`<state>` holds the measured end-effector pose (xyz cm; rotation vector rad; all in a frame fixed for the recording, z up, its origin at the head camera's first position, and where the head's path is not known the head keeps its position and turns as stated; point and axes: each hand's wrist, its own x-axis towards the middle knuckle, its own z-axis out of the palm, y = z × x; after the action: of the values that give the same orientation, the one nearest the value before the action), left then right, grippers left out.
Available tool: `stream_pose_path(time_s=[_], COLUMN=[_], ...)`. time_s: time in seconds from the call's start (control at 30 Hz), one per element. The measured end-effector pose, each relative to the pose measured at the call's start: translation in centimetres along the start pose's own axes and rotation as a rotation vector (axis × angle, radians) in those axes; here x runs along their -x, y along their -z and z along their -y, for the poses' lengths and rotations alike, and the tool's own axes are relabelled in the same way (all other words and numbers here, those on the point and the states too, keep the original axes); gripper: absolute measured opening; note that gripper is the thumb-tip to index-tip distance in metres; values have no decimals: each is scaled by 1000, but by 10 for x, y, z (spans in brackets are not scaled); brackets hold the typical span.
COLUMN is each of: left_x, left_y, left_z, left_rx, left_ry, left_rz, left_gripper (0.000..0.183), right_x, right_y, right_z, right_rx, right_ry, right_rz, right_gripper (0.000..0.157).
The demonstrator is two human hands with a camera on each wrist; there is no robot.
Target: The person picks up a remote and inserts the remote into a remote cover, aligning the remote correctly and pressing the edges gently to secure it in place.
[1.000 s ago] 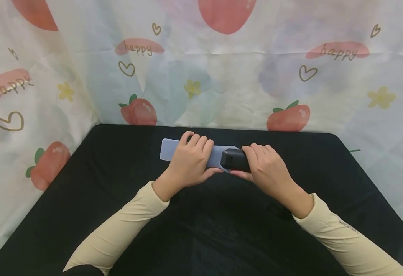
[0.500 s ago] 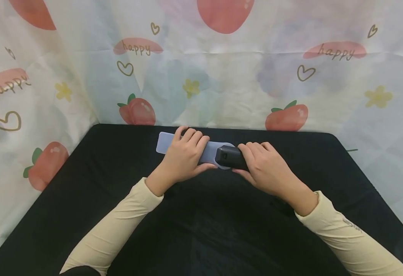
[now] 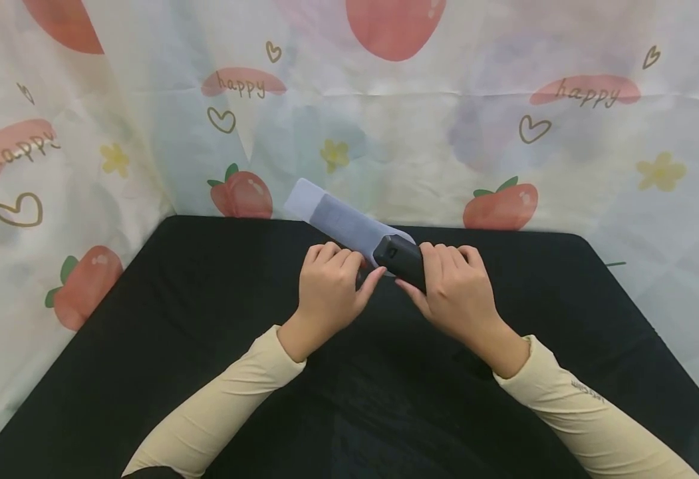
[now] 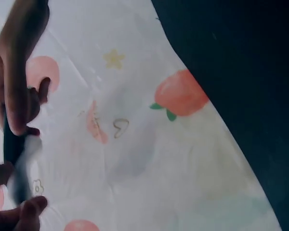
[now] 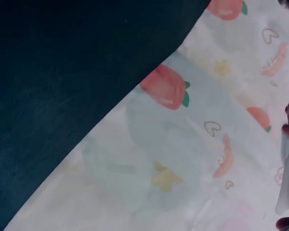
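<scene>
A long, flat grey-blue strip (image 3: 355,226) with a pale square end and a rounded end is joined to a black handle (image 3: 402,258). It slants up to the left, its tip overlapping the wall cloth. My right hand (image 3: 459,286) grips the black handle, fingers curled over it. My left hand (image 3: 328,291) is at the strip's lower edge beside the handle, fingers curled and thumb pointing at the handle's end. In the left wrist view, the left fingertips (image 4: 33,204) sit around the blurred grey end. The strip (image 5: 288,185) shows at the right wrist view's edge.
A black cloth-covered table (image 3: 349,399) lies under both forearms. White cloth (image 3: 409,153) printed with strawberries, hearts and "happy" hangs behind and on both sides, meeting the table's far edge.
The strip has swung from nearly level to slanting up at its left end. My left hand has shifted from across the strip's middle to its lower edge near the handle; my right hand still grips the handle.
</scene>
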<state>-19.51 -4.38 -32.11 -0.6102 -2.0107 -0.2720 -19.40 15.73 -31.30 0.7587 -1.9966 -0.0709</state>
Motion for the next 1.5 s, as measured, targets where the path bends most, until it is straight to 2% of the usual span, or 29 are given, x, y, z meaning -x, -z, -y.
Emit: stream_pose_path(time_s=[0.13, 0.33, 0.47, 0.63, 0.9, 1.1, 1.17, 1.23, 1.37, 1.43, 1.5], left_x=[-1, 0, 3, 6, 10, 10, 9, 8, 2, -3, -6], left_y=[-1, -6, -9, -10, -12, -11, -9, -7, 0, 5, 7], left_z=[-7, -12, -14, -15, -17, -13, -10, -6, 2, 6, 8], left_rx=[69, 203, 289, 341, 300, 195, 150, 108, 102, 129, 143], left_ry=[42, 76, 57, 17, -17, 10, -14, -51, -106, -140, -185], left_rz=[18, -7, -17, -18, -46, 9, 25, 12, -33, -16, 33], left_gripper=[21, 17, 19, 17, 13, 13, 16, 18, 19, 24, 32], right_x=[0, 0, 0, 0, -1, -1, 0, 2, 8, 11, 12], right_y=[-2, 0, 1, 0, -4, -6, -5, -5, -4, -5, -5], right_z=[4, 8, 11, 12, 12, 5, 3, 1, -4, -6, -7], right_rx=[-1, -20, -51, -74, -62, -58, -58, -56, -72, -82, -91], right_ry=[-15, -61, -75, -80, -64, -52, -35, -1, 95, 136, 165], right_rz=[-8, 2, 8, 16, 26, 23, 13, 8, -9, -29, -48], right_gripper=[63, 62, 56, 56, 68, 52, 55, 57, 46, 46, 51])
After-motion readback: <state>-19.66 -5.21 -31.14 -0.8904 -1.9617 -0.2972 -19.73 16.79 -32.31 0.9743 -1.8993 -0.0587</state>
